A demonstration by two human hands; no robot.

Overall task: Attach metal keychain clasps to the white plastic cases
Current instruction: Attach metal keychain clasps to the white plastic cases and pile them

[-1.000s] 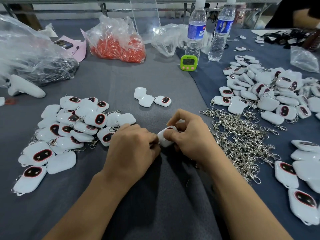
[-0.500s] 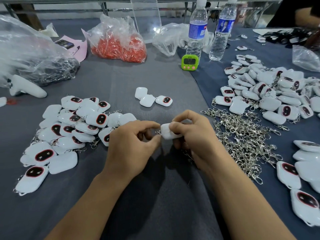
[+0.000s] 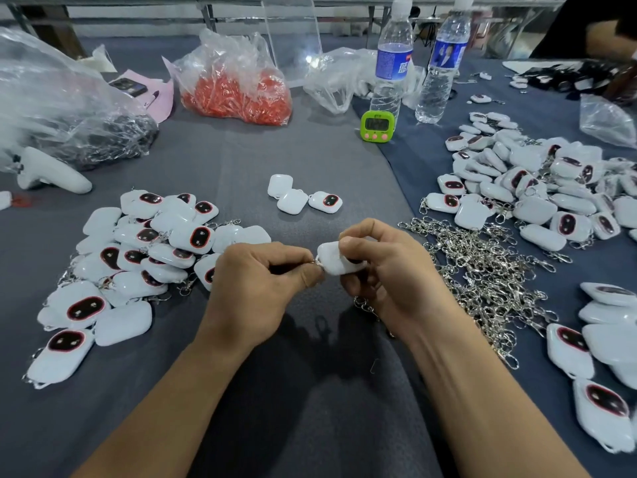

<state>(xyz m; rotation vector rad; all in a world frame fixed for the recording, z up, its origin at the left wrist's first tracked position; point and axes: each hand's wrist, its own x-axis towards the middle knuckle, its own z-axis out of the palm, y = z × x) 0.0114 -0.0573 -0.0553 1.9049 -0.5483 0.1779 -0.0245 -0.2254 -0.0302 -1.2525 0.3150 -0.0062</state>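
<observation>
My right hand (image 3: 389, 270) grips a white plastic case (image 3: 332, 258) just above the grey cloth. My left hand (image 3: 255, 288) pinches a small metal clasp ring (image 3: 317, 263) against the case's left corner. A chain (image 3: 365, 307) hangs down under my right hand. A pile of silver clasps (image 3: 482, 274) lies to the right. White cases with clasps fitted are heaped at the left (image 3: 138, 257). Three cases (image 3: 300, 198) lie in the middle beyond my hands.
More white cases lie at the right (image 3: 537, 188) and lower right (image 3: 606, 346). At the back stand two water bottles (image 3: 393, 63), a green timer (image 3: 376, 125), a bag of red parts (image 3: 238, 84) and clear plastic bags (image 3: 62, 108). Another person's arm (image 3: 606, 36) shows top right.
Both hands have lifted slightly with the case. My left fingers have shifted from covering the case to pinching the ring at its corner.
</observation>
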